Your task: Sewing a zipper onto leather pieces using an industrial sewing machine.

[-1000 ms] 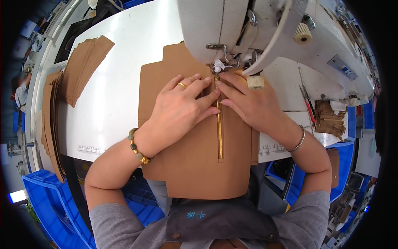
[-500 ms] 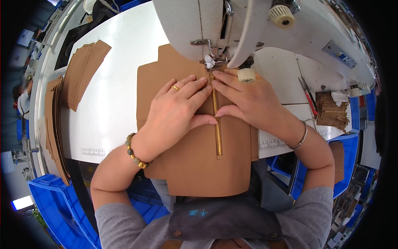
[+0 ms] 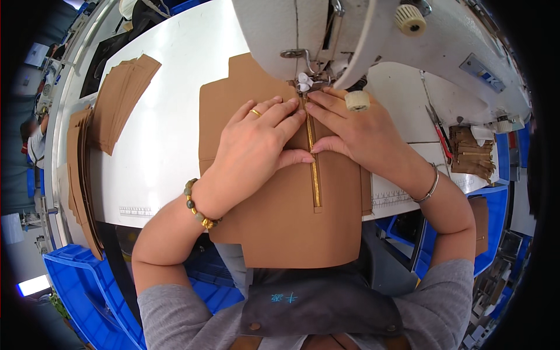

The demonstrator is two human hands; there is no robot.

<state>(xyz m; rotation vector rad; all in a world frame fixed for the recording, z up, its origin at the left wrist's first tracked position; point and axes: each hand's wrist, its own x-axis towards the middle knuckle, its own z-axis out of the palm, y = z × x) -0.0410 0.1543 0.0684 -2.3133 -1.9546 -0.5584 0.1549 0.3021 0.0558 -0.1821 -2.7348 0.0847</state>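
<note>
Because the brown panel [image 3: 280, 233] has slid a little away from the person since one second ago, less of it sticks out past the near edge of the white table [image 3: 175, 76] in the head view. I think that means the work along the gold zip [image 3: 316, 181] has moved on a bit, with the panel pushed forward. The panel lies under both hands, and its near end sits over the lap. The zip runs up to a small white part [image 3: 304, 81] just under the head of the white sewing machine [image 3: 274, 29]. The left hand [image 3: 254, 140] lies flat, fingers close together, not gripping anything. The right hand [image 3: 370, 128] is flat too, fingers a bit spread, tips near that white part. Both thumbs have moved lower along the zip and are side by side. I cannot see the needle.
</note>
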